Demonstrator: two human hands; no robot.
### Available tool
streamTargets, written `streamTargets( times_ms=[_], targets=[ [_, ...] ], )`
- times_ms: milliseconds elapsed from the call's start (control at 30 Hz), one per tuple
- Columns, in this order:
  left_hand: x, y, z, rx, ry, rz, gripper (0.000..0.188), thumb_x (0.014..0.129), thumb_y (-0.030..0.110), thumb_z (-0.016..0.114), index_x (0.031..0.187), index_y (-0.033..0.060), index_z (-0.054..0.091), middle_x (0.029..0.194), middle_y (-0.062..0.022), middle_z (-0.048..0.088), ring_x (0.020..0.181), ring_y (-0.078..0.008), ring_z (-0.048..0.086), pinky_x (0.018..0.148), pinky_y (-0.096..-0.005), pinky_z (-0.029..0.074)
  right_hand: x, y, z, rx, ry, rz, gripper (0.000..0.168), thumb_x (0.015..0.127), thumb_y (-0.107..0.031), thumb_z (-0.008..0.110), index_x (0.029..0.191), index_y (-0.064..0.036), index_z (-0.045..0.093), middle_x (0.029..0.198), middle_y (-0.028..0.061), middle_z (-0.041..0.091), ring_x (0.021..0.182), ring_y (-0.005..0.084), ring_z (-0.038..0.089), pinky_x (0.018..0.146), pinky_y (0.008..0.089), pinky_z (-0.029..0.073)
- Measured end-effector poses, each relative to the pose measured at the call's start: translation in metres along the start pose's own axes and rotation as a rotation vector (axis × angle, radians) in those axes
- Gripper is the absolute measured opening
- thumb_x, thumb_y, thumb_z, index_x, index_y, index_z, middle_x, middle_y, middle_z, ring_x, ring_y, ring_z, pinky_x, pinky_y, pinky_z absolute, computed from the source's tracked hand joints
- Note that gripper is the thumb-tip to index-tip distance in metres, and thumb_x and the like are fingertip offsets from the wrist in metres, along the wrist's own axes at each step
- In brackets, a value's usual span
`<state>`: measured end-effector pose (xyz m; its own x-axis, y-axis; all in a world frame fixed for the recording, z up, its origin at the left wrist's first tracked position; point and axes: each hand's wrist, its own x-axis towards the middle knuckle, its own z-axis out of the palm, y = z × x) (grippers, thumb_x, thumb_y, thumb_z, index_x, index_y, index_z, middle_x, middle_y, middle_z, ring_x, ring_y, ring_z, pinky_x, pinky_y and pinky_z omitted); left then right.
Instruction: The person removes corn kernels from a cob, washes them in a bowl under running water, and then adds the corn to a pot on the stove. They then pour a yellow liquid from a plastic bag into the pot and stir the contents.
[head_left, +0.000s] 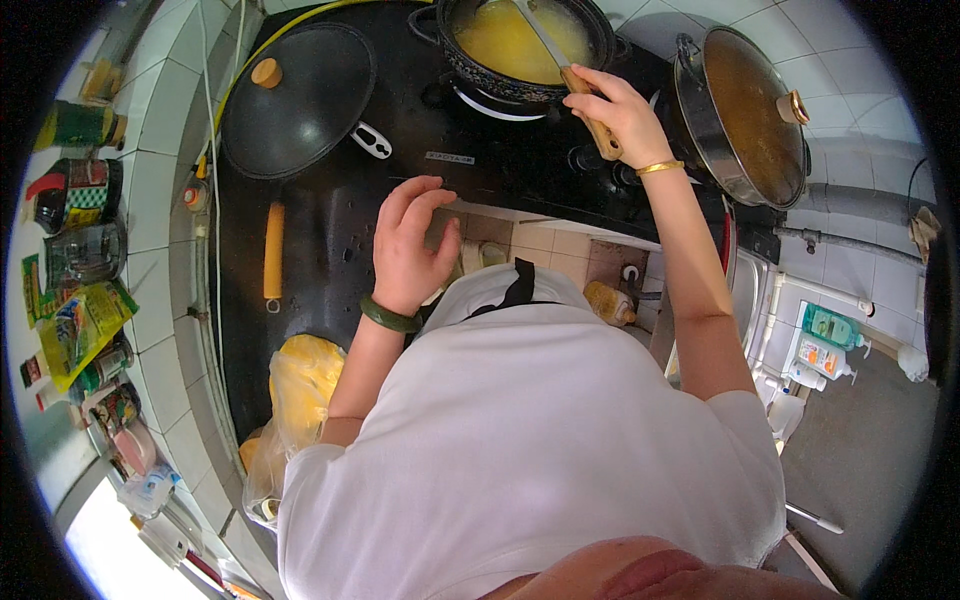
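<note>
My right hand (619, 112) grips the wooden handle of a metal-shafted utensil (592, 124). Its far end reaches into a dark speckled pot (487, 75) on the stove, which holds a yellowish, cloudy liquid (499, 41); the tip is cut off or hidden there. My left hand (411, 244) hovers by the counter's front edge with curled, parted fingers and nothing in it. Beyond it to the left lies a dark domed lid (307, 105) with a wooden knob, a white-handled tool (371, 140) sticking out at its edge.
A covered steel pan (720, 127) stands right of the pot. On the black counter lie an orange-brown rod (274, 251) with a hanging ring and a plastic bag (300, 382) with yellow contents. Jars and packets (82, 322) line the left ledge; pump bottles (829, 330) stand at right.
</note>
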<state>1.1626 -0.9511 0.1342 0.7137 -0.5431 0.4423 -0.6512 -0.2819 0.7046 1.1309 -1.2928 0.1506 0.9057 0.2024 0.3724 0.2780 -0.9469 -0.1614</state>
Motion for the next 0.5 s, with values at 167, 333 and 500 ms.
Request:
streamTargets(
  times_ms=[167,333,500],
  targets=[
    [0.01,0.0,0.012,-0.023,-0.007,0.01,0.032,0.072,0.002,0.069,0.103,0.0062,0.064,0.116,-0.0129,0.06,0.106,-0.033,0.058,0.09,-0.04,0.049,-0.008,-0.015,-0.034,0.652,-0.111,0.556,0.031,0.087,-0.019,0.063,0.118,-0.017,0.066,0.125,0.0151,0.059,0.098,0.0244,0.065,0.092,0.0343,0.049],
    [0.012,0.001,0.014,0.012,0.011,0.01,0.028,0.074,0.001,0.069,0.102,0.0056,0.064,0.115,-0.0132,0.061,0.106,-0.0328,0.059,0.09,-0.0398,0.048,-0.025,-0.006,-0.031,0.125,-0.049,0.021,0.027,0.079,-0.012,0.068,0.104,-0.021,0.069,0.128,0.009,0.059,0.111,0.0295,0.058,0.094,0.0361,0.049],
    [0.019,0.004,0.023,-0.02,-0.02,0.04,0.027,0.074,0.001,0.068,0.101,0.0055,0.064,0.114,-0.0144,0.061,0.105,-0.0328,0.059,0.09,-0.0391,0.048,-0.037,-0.018,-0.053,0.128,-0.072,0.01,0.02,0.081,-0.015,0.064,0.1,-0.019,0.069,0.131,0.0103,0.057,0.107,0.0307,0.059,0.091,0.0371,0.049]
  ],
)
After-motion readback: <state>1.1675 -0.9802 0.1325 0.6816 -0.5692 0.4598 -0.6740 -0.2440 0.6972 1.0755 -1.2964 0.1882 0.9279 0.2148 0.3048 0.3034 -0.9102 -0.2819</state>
